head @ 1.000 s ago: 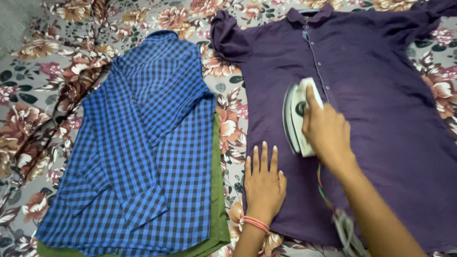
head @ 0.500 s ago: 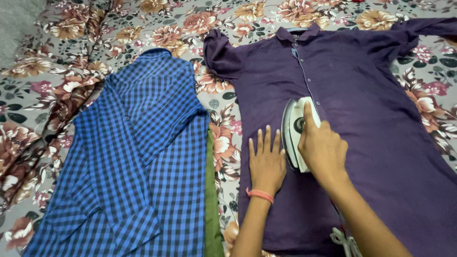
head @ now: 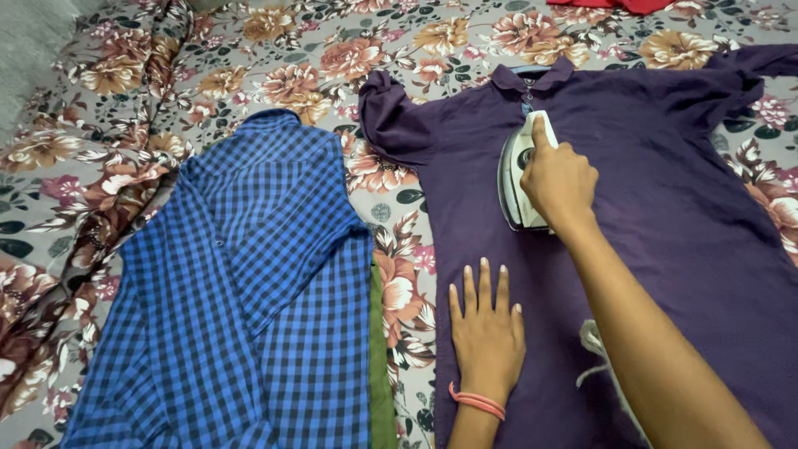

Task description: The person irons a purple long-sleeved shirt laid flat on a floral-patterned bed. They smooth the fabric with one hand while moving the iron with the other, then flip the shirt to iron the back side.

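Note:
A dark purple shirt (head: 665, 216) lies spread flat on a flowered bedsheet (head: 274, 58), collar at the top. My right hand (head: 559, 181) grips a white electric iron (head: 515, 170) that rests on the shirt's chest just below the collar. My left hand (head: 486, 328) lies flat, palm down and fingers apart, on the shirt's lower left part, with an orange band on its wrist. The iron's whitish cord (head: 594, 353) trails under my right forearm.
A folded blue checked shirt (head: 249, 283) lies to the left on top of a green cloth (head: 381, 357). A red cloth (head: 619, 5) shows at the top edge. The sheet is bunched into folds along the left side.
My right hand has pushed the iron up the shirt from its middle to just below the collar. My left hand has stayed flat on the shirt's lower left part.

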